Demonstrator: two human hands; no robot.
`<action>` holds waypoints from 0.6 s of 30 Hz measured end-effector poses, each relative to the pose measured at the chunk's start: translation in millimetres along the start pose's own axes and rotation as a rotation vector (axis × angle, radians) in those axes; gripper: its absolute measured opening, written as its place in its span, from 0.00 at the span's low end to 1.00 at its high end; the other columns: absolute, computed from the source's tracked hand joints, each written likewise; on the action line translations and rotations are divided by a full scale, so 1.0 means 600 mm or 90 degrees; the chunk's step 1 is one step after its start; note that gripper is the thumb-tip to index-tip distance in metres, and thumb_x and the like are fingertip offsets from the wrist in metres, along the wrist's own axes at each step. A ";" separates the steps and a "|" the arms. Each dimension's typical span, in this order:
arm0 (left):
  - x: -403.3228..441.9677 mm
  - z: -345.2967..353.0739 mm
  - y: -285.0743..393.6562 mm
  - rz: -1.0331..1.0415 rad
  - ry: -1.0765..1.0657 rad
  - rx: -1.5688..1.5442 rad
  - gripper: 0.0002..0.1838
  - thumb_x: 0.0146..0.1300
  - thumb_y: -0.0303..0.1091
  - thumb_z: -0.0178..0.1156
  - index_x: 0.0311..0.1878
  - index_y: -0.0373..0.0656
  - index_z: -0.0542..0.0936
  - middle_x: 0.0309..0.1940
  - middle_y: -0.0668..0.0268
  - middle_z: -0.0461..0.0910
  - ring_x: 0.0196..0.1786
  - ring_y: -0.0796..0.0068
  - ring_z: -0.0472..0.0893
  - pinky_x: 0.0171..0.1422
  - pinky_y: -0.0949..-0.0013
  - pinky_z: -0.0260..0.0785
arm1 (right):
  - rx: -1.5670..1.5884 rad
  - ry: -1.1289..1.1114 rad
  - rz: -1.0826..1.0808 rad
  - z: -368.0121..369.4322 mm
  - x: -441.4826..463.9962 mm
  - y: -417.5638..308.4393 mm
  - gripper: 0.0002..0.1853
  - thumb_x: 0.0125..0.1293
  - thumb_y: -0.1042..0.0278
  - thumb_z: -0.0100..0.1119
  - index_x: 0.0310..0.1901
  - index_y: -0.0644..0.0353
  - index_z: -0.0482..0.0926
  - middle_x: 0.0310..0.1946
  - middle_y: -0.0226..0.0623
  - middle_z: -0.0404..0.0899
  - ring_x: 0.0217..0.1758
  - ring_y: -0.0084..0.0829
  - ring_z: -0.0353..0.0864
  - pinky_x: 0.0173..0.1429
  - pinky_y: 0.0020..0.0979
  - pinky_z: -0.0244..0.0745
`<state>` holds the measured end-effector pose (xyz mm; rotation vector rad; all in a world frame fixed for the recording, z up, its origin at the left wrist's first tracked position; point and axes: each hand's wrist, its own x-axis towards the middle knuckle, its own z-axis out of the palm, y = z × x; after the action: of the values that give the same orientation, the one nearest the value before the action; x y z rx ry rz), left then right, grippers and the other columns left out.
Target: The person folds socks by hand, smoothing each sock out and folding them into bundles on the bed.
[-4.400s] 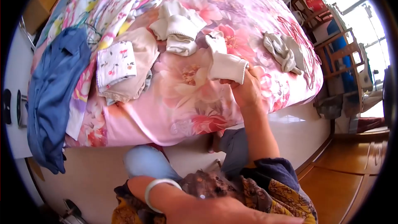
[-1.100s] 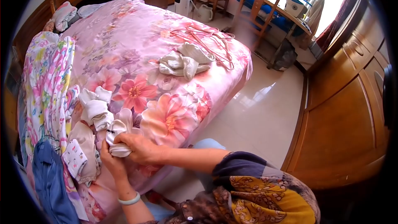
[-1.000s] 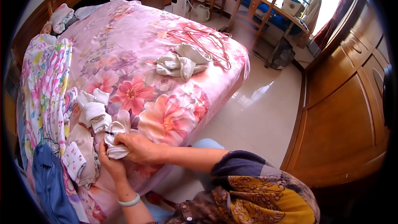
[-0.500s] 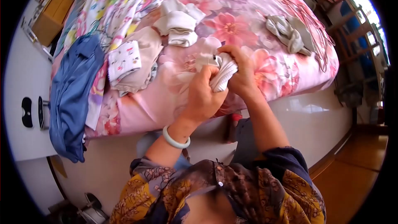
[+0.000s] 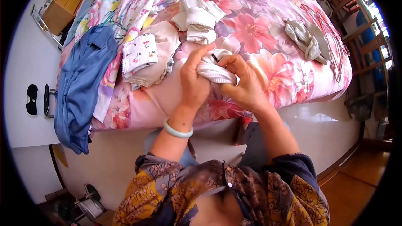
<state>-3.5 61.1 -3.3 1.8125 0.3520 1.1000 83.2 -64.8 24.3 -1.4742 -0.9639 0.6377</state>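
Observation:
Between my two hands is a white ribbed sock (image 5: 214,70), bunched into a small bundle with a little dark mark on it. My left hand (image 5: 195,80) curls around its left side, a pale bangle on that wrist. My right hand (image 5: 246,84) pinches the right end with thumb and fingers. Just beyond the hands, a stack of folded white socks (image 5: 200,19) lies on the floral bedsheet (image 5: 251,29). A crumpled pair of greyish socks (image 5: 305,39) rests farther right.
Left of the hands lie a folded cherry-print cloth (image 5: 140,52) on beige clothing (image 5: 165,44), a blue satin garment (image 5: 81,88) hanging over the bed edge, and a flowered fabric (image 5: 125,0). Thin reddish cords (image 5: 335,54) trail at the right edge, near a wooden chair (image 5: 368,48).
The sock bundle has been turned in my hands, its ribbed part now lying crosswise. My left hand has shifted up along its left side; the right hand has moved lower. The view has shifted slightly.

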 end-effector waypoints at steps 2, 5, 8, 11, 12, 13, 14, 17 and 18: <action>-0.017 0.014 0.020 -0.111 -0.012 -0.139 0.18 0.60 0.16 0.54 0.54 0.37 0.79 0.45 0.60 0.81 0.47 0.76 0.78 0.54 0.73 0.71 | -0.088 0.068 0.027 -0.005 0.008 0.015 0.21 0.50 0.77 0.61 0.49 0.60 0.74 0.35 0.44 0.80 0.41 0.38 0.80 0.48 0.35 0.73; -0.033 0.036 0.033 -0.083 0.005 -0.124 0.15 0.61 0.16 0.53 0.51 0.36 0.76 0.42 0.62 0.80 0.46 0.74 0.78 0.54 0.71 0.71 | -0.301 0.143 -0.065 -0.019 0.020 0.019 0.20 0.48 0.75 0.64 0.46 0.59 0.76 0.31 0.46 0.81 0.37 0.44 0.80 0.43 0.40 0.72; -0.057 0.052 0.032 -0.032 -0.013 -0.097 0.14 0.58 0.18 0.57 0.48 0.36 0.74 0.41 0.60 0.78 0.44 0.71 0.78 0.51 0.70 0.71 | -0.306 0.154 -0.073 -0.031 0.028 0.027 0.20 0.47 0.72 0.66 0.45 0.61 0.78 0.32 0.48 0.81 0.39 0.45 0.82 0.43 0.40 0.73; -0.080 0.050 0.049 -0.221 -0.135 -0.184 0.15 0.54 0.22 0.61 0.46 0.37 0.73 0.40 0.60 0.75 0.41 0.71 0.75 0.48 0.69 0.69 | -0.294 0.152 -0.115 -0.047 0.028 0.041 0.17 0.50 0.77 0.64 0.44 0.64 0.77 0.28 0.31 0.78 0.34 0.21 0.77 0.40 0.26 0.72; -0.077 0.047 0.047 -0.190 -0.151 -0.138 0.15 0.53 0.22 0.61 0.46 0.37 0.73 0.40 0.59 0.74 0.41 0.71 0.75 0.48 0.69 0.69 | -0.257 0.161 -0.113 -0.045 0.025 0.040 0.17 0.51 0.79 0.63 0.45 0.63 0.77 0.30 0.31 0.79 0.36 0.21 0.77 0.41 0.26 0.72; -0.073 0.040 0.043 -0.160 -0.164 -0.090 0.16 0.53 0.22 0.60 0.46 0.38 0.73 0.40 0.59 0.74 0.42 0.71 0.75 0.48 0.69 0.69 | -0.219 0.167 -0.111 -0.039 0.022 0.039 0.18 0.51 0.80 0.63 0.46 0.63 0.77 0.32 0.30 0.79 0.37 0.21 0.77 0.42 0.26 0.72; -0.068 0.031 0.038 -0.130 -0.176 -0.040 0.16 0.53 0.22 0.60 0.47 0.38 0.73 0.40 0.59 0.74 0.42 0.70 0.75 0.48 0.69 0.69 | -0.179 0.171 -0.110 -0.033 0.021 0.039 0.18 0.51 0.81 0.62 0.47 0.62 0.77 0.33 0.30 0.79 0.38 0.21 0.77 0.43 0.26 0.72; -0.039 0.015 0.022 -0.146 -0.125 -0.078 0.14 0.55 0.22 0.59 0.47 0.38 0.73 0.37 0.60 0.77 0.40 0.73 0.77 0.44 0.69 0.72 | 0.037 0.133 -0.057 -0.018 0.024 0.041 0.24 0.51 0.88 0.56 0.52 0.61 0.75 0.42 0.35 0.80 0.46 0.24 0.78 0.51 0.27 0.73; -0.030 0.011 0.017 -0.119 -0.089 -0.075 0.14 0.56 0.22 0.59 0.47 0.38 0.73 0.36 0.62 0.78 0.39 0.75 0.78 0.44 0.70 0.72 | 0.099 0.126 -0.047 -0.013 0.024 0.032 0.25 0.50 0.90 0.53 0.52 0.61 0.75 0.43 0.38 0.81 0.48 0.26 0.79 0.53 0.28 0.74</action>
<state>-10.4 40.4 -5.5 1.7029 0.3583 0.8428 100.9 -56.1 9.0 -1.3310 -0.7933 0.4913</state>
